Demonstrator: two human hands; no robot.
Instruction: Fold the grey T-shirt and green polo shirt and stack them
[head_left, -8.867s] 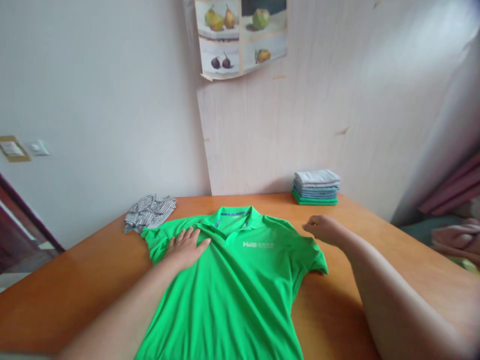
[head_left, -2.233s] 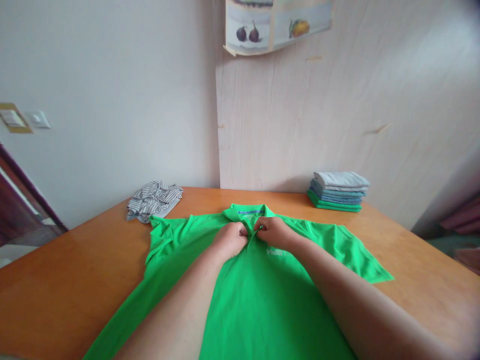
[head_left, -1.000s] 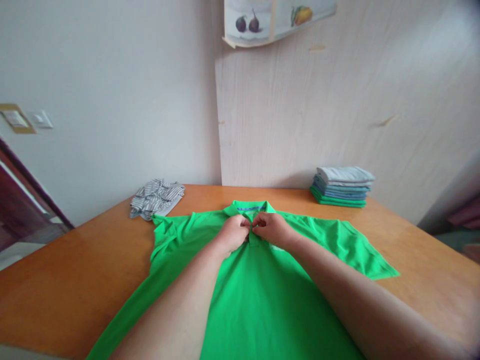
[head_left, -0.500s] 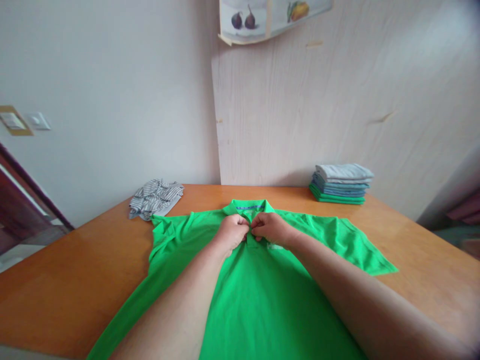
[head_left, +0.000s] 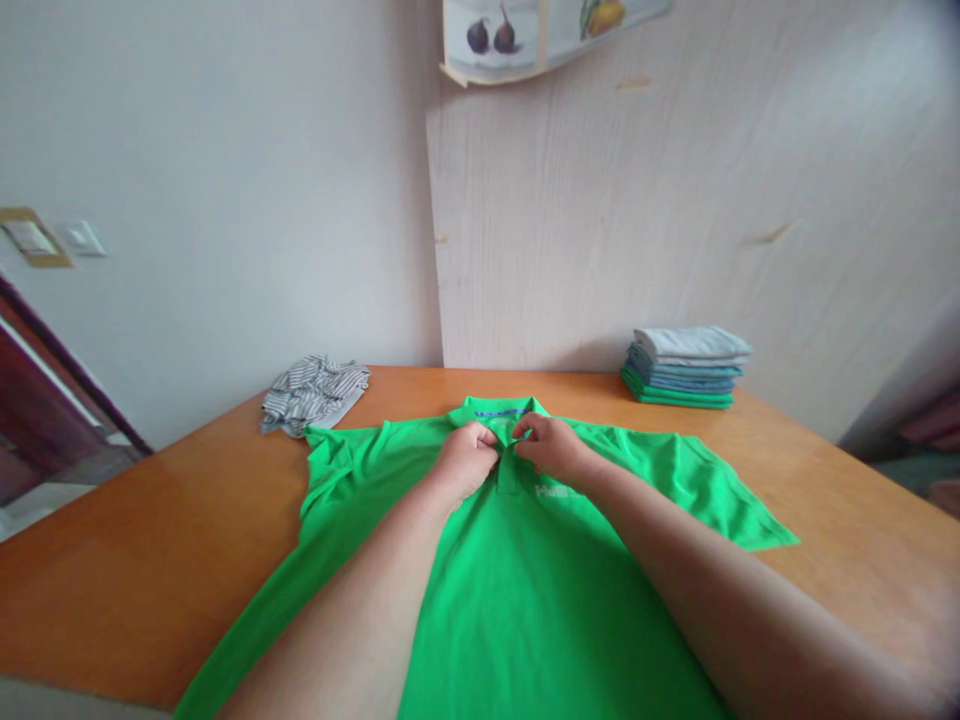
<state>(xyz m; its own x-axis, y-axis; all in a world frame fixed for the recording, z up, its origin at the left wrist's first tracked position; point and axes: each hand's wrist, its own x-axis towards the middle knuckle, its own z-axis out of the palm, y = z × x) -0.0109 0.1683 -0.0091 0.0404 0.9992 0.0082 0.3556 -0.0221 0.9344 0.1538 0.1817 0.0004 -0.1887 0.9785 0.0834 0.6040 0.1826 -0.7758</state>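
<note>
A bright green polo shirt (head_left: 517, 600) lies spread front side up, its collar (head_left: 501, 408) at the far end and pale lettering on the chest. My left hand (head_left: 469, 460) pinches the edge of the shirt's button placket just below the collar. Across the neck opening, my right hand (head_left: 551, 448) is at the other side of the placket, its thumb and forefinger apart. Any button between the hands is too small to make out. Both forearms lie over the shirt's body and hide parts of it.
The shirt rests on an orange-brown wooden table (head_left: 112, 580). A crumpled striped garment (head_left: 315, 393) lies at the back left. Folded clothes in a neat stack (head_left: 682, 368) stand at the back right. Behind the table rises a pale wall (head_left: 300, 200) with a fruit picture (head_left: 502, 60).
The fingers of my right hand have parted and shifted slightly up and to the right, away from my left hand. My left hand keeps its pinch on the placket.
</note>
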